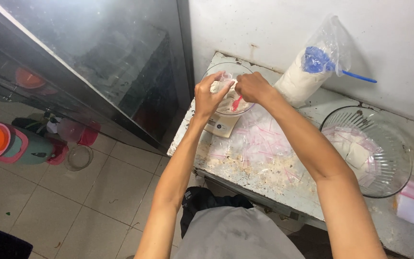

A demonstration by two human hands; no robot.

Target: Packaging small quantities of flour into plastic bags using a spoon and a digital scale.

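My left hand [210, 95] and my right hand [252, 88] meet over a clear glass bowl [215, 72] that stands on a small white scale [221, 125]. Both hands pinch a small clear zip bag [220, 84] holding white powder. A red spoon handle [236, 103] sticks out of the powder in the bowl below my right hand. A heap of empty small zip bags with pink strips [259, 144] lies on the worn white table [226, 165] in front of the scale.
A big plastic sack of white powder [299, 79] with a blue scoop [318, 60] leans on the wall. A large glass bowl [389, 148] at the right holds filled small bags. A dark glass cabinet [120, 62] stands at the left, cups and a jug [10, 144] on the tiled floor.
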